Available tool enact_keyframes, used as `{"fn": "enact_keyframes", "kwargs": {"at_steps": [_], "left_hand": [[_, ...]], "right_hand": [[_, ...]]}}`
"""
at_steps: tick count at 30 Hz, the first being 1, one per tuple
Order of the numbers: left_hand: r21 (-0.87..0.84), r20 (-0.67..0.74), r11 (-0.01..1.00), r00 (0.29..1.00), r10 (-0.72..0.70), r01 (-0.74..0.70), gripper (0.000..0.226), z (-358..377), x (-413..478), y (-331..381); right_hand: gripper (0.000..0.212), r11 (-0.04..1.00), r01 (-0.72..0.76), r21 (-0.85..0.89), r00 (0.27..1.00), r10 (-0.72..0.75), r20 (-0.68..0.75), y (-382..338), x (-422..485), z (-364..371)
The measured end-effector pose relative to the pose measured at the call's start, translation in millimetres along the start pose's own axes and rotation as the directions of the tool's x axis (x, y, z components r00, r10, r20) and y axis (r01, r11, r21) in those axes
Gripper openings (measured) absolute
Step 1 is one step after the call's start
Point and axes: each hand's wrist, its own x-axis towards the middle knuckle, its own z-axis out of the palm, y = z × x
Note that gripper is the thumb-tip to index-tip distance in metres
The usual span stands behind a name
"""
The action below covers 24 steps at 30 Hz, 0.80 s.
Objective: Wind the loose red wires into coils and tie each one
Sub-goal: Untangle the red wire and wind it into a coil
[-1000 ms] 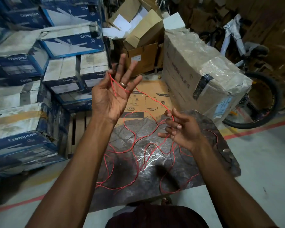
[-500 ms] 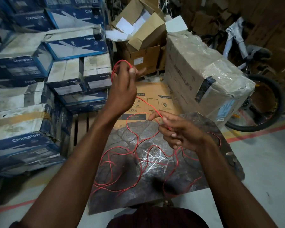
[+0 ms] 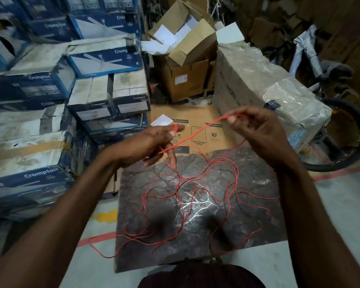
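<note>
Red wire (image 3: 195,134) sprawls in loose loops over the dark slab (image 3: 258,225) nearest me, one end trailing onto the floor. Above it a strand runs taut between both hands: the left hand (image 3: 146,144) curls its fingers round it, the right hand (image 3: 258,129) pinches it. Behind them — stacked blue boxes (image 3: 40,84) and a bicycle (image 3: 314,59).

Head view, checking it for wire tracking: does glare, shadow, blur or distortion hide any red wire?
Head view: glare mid dark slab washes out the red wire there; two soft shadows lie nearer the camera; stacked boxes top left are blurred and bowed; the strand between left hand and right hand is clear.
</note>
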Motion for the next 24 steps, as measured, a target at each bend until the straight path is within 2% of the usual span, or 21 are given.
{"fn": "enact_keyframes", "kwargs": {"at_steps": [2,4,6,8,11,15,18,21,22,24], "left_hand": [[-0.325,0.123,0.945,0.990,0.071,-0.027,0.045,12,-11,2],[-0.532,0.226,0.847,0.960,0.165,-0.020,0.048,21,-18,4],[-0.681,0.289,0.732,0.920,0.265,0.003,0.049,29,-22,5],[-0.829,0.326,0.556,0.863,0.385,0.065,0.050,34,-23,8],[-0.933,0.314,0.320,0.800,0.511,0.162,0.053,35,-18,17],[-0.985,0.153,0.156,0.784,0.602,0.073,0.060,29,-9,31],[-0.990,0.008,0.121,0.806,0.592,-0.078,0.054,16,5,36],[-0.940,-0.210,0.148,0.864,0.458,-0.307,0.048,0,19,41],[-0.902,-0.297,0.187,0.874,0.386,-0.389,0.045,-6,23,43],[-0.785,-0.455,0.339,0.854,0.252,-0.518,0.045,-15,30,46]], "right_hand": [[0.012,0.998,0.049,0.027,0.988,-0.045,-0.145,0,11,3],[0.013,0.996,0.091,-0.005,0.967,-0.090,-0.240,1,21,8],[0.011,0.994,0.101,-0.032,0.956,-0.106,-0.272,9,31,15],[0.009,0.997,0.083,0.007,0.965,-0.079,-0.249,23,37,21],[0.022,0.998,-0.008,0.063,0.978,0.021,-0.208,41,36,39],[0.026,0.984,-0.114,0.134,0.979,0.134,-0.155,59,16,70],[0.024,0.951,-0.242,0.192,0.962,0.260,-0.077,75,-6,85],[0.020,0.868,-0.369,0.331,0.920,0.391,0.001,82,-34,101],[0.019,0.859,-0.393,0.327,0.912,0.409,0.024,84,-41,105],[0.021,0.896,-0.372,0.242,0.928,0.369,0.059,86,-55,107]]}}
